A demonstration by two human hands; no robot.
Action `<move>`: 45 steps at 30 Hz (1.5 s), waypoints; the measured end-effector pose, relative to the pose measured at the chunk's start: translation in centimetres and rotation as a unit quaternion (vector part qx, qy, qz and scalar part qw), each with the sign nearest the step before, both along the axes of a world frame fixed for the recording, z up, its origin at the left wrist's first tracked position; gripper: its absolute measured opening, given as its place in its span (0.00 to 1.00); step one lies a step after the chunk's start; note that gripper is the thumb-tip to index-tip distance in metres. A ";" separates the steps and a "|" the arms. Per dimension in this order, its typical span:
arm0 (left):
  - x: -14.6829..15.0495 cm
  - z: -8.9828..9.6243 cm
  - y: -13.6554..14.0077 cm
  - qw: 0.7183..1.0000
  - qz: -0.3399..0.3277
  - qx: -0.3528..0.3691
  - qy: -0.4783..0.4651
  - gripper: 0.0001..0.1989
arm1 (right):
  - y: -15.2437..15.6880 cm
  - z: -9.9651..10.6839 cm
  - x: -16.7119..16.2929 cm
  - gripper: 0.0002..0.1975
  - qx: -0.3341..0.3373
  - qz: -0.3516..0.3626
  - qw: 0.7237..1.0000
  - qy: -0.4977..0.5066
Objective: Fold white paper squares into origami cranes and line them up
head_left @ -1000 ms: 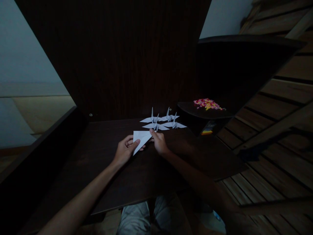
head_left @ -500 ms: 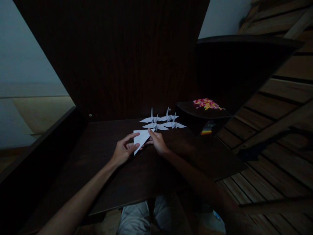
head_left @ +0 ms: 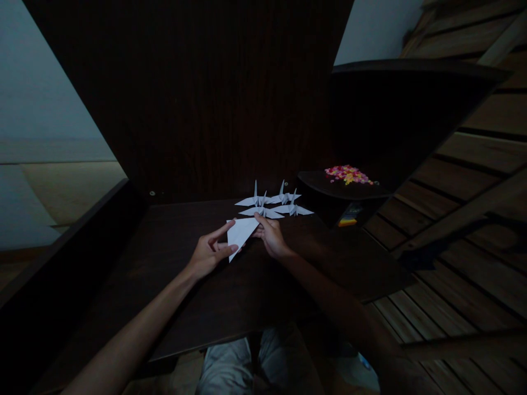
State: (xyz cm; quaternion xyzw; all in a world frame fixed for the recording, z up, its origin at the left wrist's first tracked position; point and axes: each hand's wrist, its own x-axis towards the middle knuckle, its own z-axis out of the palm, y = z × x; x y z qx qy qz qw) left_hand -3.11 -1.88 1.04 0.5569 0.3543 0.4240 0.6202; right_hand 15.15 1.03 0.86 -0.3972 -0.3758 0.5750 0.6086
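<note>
One paper triangle [head_left: 241, 232] points nearward — long edge slanting away rightward.

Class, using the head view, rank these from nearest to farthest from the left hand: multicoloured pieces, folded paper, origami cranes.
1. Folded paper: held in the left hand.
2. Origami cranes: beyond it, rightward.
3. Multicoloured pieces: on the right-side shelf.

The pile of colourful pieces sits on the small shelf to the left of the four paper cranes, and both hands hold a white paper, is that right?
Not quite: in the head view, the pile of colourful pieces sits on the small shelf to the right of the four paper cranes. The rest stands.
</note>
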 end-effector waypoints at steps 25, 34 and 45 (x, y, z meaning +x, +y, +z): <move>-0.1 1.0 -0.1 0.997 0.064 0.020 0.026 0.32 | -0.2 -0.4 0.0 0.17 0.103 0.011 0.993 -0.057; 0.0 0.6 0.1 0.996 0.076 0.029 0.029 0.31 | 0.0 -0.6 0.1 0.19 0.071 0.051 0.995 -0.050; 0.0 0.7 -0.1 0.999 0.018 0.031 0.021 0.33 | 0.2 -0.6 0.3 0.19 0.056 0.037 0.996 -0.052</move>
